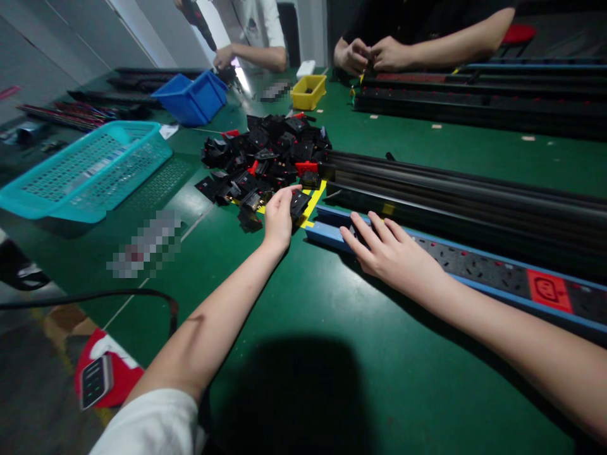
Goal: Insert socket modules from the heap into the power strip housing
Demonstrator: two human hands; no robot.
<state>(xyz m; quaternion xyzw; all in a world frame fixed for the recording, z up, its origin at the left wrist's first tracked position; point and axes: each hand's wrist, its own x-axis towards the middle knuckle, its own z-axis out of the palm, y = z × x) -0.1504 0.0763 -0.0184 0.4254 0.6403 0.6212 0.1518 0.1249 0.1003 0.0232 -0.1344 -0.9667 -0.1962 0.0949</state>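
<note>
My left hand (279, 213) reaches to the near edge of a heap of small black and red socket modules (265, 158) on the green table, its fingers closed round one black module (300, 203). My right hand (385, 248) lies flat with fingers spread on the left end of a long blue-framed power strip (474, 265), pressing on its black face. A red socket module (549, 289) sits in the strip further right.
Long black rails (474, 189) lie behind the strip. A teal basket (80, 170), a blue bin (192, 95) and a yellow bin (308, 91) stand at the back left. Two other people's hands (370, 55) work across the table. A phone (95, 381) sits at lower left.
</note>
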